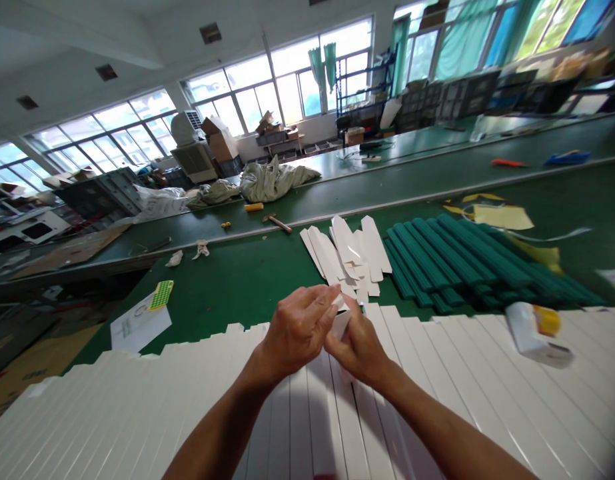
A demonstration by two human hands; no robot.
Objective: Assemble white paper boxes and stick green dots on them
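Both my hands meet over a row of long white box-like strips (pixel 197 407). My left hand (pixel 300 328) is closed with its fingers pinched on a small folded white card piece (pixel 341 323). My right hand (pixel 362 345) grips the same piece from the other side, thumb towards the left hand. Much of the piece is hidden by my fingers. Just beyond my hands lies a loose pile of flat white card pieces (pixel 344 250) with pointed ends. To their right is a stack of dark green ribbed rods (pixel 452 257).
A white and yellow object (pixel 534 337), perhaps a tape dispenser, sits on the strips at right. A paper sheet (pixel 137 327) with a green-dotted card (pixel 161 295) lies at left. On the green bench are a hammer (pixel 278 223) and yellow paper (pixel 504 217); a grey-green cloth bundle (pixel 274 181) lies farther back.
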